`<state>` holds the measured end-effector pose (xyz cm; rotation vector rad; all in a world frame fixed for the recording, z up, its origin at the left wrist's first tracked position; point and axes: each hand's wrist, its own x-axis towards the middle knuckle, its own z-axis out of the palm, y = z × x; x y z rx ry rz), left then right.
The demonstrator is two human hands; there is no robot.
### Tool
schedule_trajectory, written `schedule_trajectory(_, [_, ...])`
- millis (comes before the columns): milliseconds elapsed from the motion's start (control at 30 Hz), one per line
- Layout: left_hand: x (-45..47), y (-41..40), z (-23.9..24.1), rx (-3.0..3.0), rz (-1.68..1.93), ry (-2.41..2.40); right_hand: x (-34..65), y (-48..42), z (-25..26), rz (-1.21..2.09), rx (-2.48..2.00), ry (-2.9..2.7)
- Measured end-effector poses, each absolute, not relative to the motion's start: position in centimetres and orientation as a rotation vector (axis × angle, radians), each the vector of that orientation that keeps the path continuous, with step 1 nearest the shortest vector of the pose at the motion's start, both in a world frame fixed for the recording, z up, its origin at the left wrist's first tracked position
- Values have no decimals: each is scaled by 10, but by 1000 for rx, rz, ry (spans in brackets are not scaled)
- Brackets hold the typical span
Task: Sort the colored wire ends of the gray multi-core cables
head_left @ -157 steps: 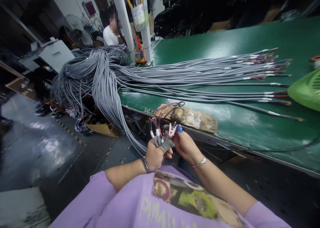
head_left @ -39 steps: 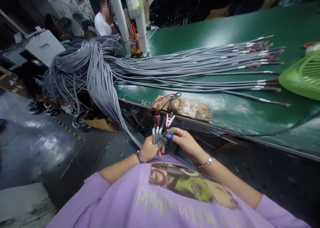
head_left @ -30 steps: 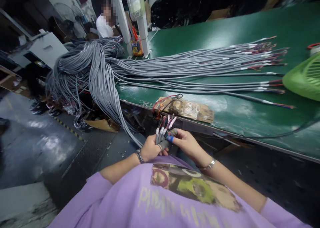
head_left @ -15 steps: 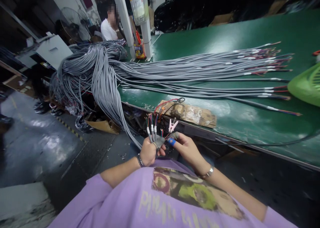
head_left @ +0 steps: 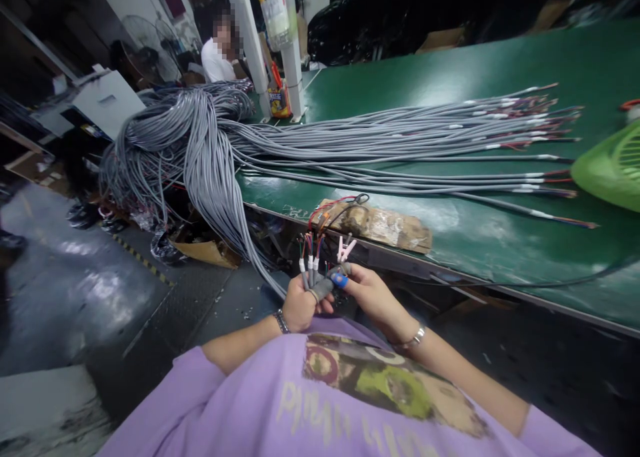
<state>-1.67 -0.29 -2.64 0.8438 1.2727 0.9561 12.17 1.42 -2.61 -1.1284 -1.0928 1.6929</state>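
Note:
My left hand (head_left: 299,306) is closed in a fist around a few grey cable ends (head_left: 309,262), whose stripped coloured wires stick up above it. Its thumb wears a grey finger cot. My right hand (head_left: 367,290), fingertips covered with blue and grey cots, pinches at the wire tips right beside the left thumb. A pink alligator clip (head_left: 345,247) pokes up between the two hands, wired to a taped brown block (head_left: 381,221) on the table's near edge.
A big bundle of grey cables (head_left: 320,143) lies across the green table (head_left: 450,83) and droops off its left end to the floor. A green fan (head_left: 613,170) sits at the right edge. A person in white (head_left: 219,62) sits far behind the white post (head_left: 249,43).
Both hands stay together at the wire ends. The right fingers have shifted slightly along the tips, and the cable ends have tilted a little in the left fist.

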Motion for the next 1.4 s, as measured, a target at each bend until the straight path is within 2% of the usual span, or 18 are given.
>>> schedule_trajectory(233, [-18, 1, -17, 911, 715, 1214, 126, 14, -32, 1537, -1212, -1196])
schedule_trajectory(633, [-16, 2, -24, 779, 969, 1248, 127, 7, -34, 1508, -1239, -1170])
schedule_trajectory(900, [-20, 0, -20, 826, 864, 1242, 138, 9, -22, 1537, -1237, -1234])
schedule_trajectory(1133, [-19, -2, -19, 888, 801, 1232, 126, 19, -13, 1742, -1155, -1159])
schedule_trajectory(1400, [-16, -1, -19, 862, 817, 1246, 113, 10, -30, 1641, -1213, -890])
